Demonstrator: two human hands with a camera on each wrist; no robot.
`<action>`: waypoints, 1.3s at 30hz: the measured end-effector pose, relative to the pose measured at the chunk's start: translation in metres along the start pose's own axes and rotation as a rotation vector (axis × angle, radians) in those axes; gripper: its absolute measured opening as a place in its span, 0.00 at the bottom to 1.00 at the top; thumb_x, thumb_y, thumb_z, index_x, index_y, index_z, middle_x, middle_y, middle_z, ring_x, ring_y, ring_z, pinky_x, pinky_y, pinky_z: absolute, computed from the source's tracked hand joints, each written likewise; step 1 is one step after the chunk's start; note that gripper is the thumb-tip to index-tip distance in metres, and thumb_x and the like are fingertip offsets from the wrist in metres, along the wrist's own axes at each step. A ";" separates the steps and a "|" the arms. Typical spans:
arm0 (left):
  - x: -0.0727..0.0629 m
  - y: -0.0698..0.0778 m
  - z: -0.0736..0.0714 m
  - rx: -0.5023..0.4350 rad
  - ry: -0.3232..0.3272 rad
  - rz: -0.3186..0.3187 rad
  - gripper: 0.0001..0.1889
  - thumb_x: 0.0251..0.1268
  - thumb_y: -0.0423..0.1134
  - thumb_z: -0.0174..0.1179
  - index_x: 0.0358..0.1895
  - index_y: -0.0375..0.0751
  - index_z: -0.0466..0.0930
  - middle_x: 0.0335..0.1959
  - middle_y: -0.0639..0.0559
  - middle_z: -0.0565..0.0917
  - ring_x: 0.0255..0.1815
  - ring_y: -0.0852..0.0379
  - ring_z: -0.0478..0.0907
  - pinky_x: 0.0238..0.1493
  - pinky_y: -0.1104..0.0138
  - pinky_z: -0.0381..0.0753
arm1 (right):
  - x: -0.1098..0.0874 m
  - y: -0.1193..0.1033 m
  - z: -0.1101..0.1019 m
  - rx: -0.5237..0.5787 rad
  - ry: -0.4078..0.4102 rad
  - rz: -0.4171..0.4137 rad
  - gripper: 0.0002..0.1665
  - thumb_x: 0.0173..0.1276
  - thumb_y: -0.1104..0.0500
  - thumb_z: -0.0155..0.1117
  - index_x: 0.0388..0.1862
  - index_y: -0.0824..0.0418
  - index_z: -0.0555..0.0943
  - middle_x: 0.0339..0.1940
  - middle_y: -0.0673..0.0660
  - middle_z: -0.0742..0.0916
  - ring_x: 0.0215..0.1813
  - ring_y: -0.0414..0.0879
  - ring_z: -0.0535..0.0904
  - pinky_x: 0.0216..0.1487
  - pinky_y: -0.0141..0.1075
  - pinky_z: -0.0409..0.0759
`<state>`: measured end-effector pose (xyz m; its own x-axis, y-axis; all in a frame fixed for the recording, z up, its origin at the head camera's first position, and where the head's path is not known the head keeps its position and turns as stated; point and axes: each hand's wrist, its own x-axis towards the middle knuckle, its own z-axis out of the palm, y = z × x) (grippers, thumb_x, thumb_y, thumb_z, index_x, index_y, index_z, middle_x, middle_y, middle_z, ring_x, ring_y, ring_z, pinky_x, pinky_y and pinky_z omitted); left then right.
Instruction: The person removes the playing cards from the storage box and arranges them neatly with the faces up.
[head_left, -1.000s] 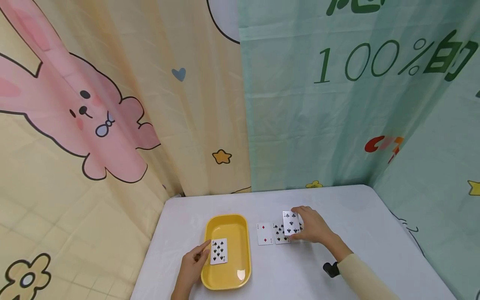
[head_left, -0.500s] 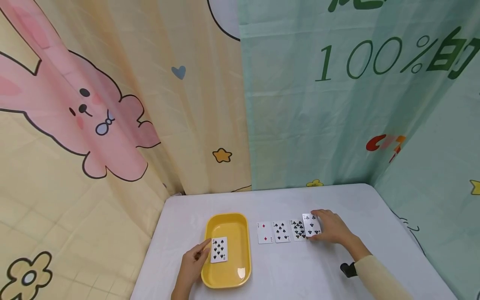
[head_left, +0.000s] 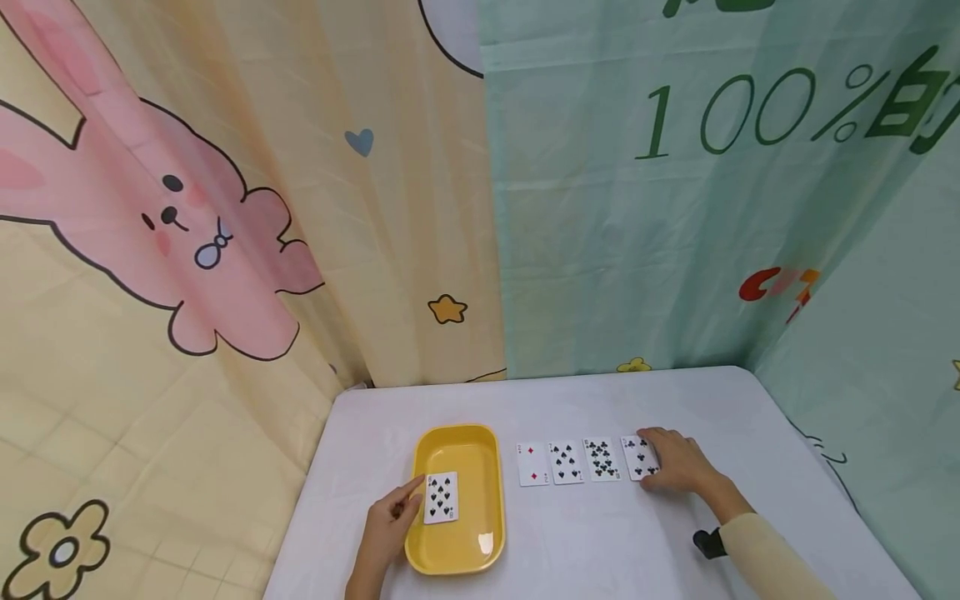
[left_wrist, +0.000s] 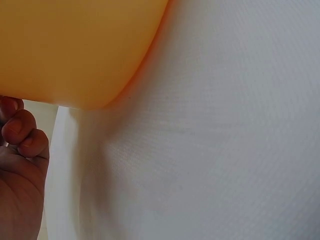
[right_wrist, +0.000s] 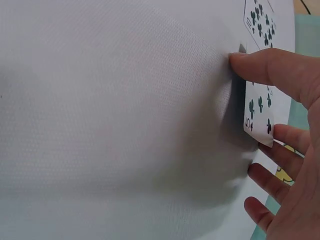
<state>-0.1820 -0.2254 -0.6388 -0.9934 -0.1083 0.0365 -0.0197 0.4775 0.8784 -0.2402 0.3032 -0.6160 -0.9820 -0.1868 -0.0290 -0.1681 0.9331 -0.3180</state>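
My right hand (head_left: 678, 462) holds a five of clubs playing card (head_left: 636, 457) at the right end of a row of face-up cards. In the right wrist view the thumb (right_wrist: 250, 62) is on the card's near edge, and fingertips meet its far corner. On the left, my left hand (head_left: 390, 521) grips the left rim of a yellow tray (head_left: 480, 492), its other fingers curled in below the edge in the left wrist view. Inside the tray, close to those fingertips, lies a stack of cards with a spade card (head_left: 441, 498) face up on top.
Along the white table (head_left: 570, 542), right of the tray, lie a two of diamonds (head_left: 533, 465), a spade card (head_left: 566, 463) and a ten of clubs (head_left: 602, 460). Printed curtains (head_left: 420, 208) hang behind and beside the table.
My right hand has carried the five of clubs rightward and down to the row's end, uncovering the cards it overlapped. The left hand stays at the tray.
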 end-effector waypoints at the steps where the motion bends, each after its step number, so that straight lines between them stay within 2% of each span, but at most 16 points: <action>1: 0.000 0.000 0.000 -0.002 0.000 0.002 0.16 0.71 0.38 0.66 0.60 0.52 0.87 0.25 0.56 0.73 0.24 0.64 0.67 0.24 0.73 0.69 | 0.000 0.000 0.001 -0.001 -0.002 0.004 0.52 0.47 0.44 0.82 0.69 0.64 0.75 0.67 0.69 0.80 0.67 0.68 0.74 0.62 0.66 0.71; 9: 0.000 0.000 -0.001 -0.018 0.000 0.026 0.16 0.71 0.38 0.67 0.59 0.52 0.87 0.25 0.55 0.73 0.23 0.65 0.66 0.24 0.73 0.68 | 0.005 0.002 0.004 -0.006 -0.019 0.000 0.51 0.47 0.44 0.81 0.69 0.62 0.75 0.70 0.68 0.77 0.66 0.70 0.72 0.58 0.69 0.72; 19: -0.001 0.000 0.000 -0.023 -0.011 0.018 0.16 0.71 0.40 0.66 0.59 0.51 0.87 0.26 0.55 0.72 0.24 0.65 0.66 0.24 0.73 0.68 | 0.005 0.002 0.005 -0.017 -0.042 0.019 0.53 0.46 0.44 0.81 0.71 0.62 0.74 0.71 0.69 0.75 0.68 0.73 0.70 0.60 0.77 0.68; 27: 0.000 0.000 0.000 -0.003 0.007 0.030 0.16 0.71 0.37 0.66 0.59 0.51 0.87 0.25 0.56 0.73 0.23 0.65 0.67 0.24 0.73 0.69 | 0.002 -0.001 0.000 0.015 -0.083 0.053 0.55 0.51 0.41 0.78 0.74 0.63 0.70 0.74 0.71 0.73 0.71 0.74 0.67 0.63 0.78 0.64; 33: 0.002 -0.001 0.000 0.013 -0.006 -0.021 0.16 0.71 0.38 0.66 0.60 0.54 0.87 0.27 0.56 0.73 0.25 0.63 0.68 0.25 0.73 0.70 | 0.001 -0.002 0.002 0.031 -0.058 0.050 0.54 0.57 0.36 0.74 0.73 0.66 0.70 0.72 0.73 0.75 0.70 0.75 0.68 0.62 0.77 0.65; 39: 0.003 -0.002 0.000 0.019 -0.011 -0.033 0.16 0.72 0.38 0.65 0.60 0.54 0.87 0.27 0.55 0.74 0.26 0.63 0.68 0.25 0.72 0.70 | 0.001 -0.009 0.004 0.030 -0.008 0.051 0.55 0.61 0.33 0.71 0.75 0.69 0.68 0.72 0.73 0.74 0.71 0.74 0.69 0.64 0.75 0.65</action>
<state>-0.1848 -0.2266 -0.6408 -0.9934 -0.1146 0.0023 -0.0546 0.4905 0.8697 -0.2394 0.2931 -0.6171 -0.9884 -0.1418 -0.0538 -0.1150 0.9318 -0.3442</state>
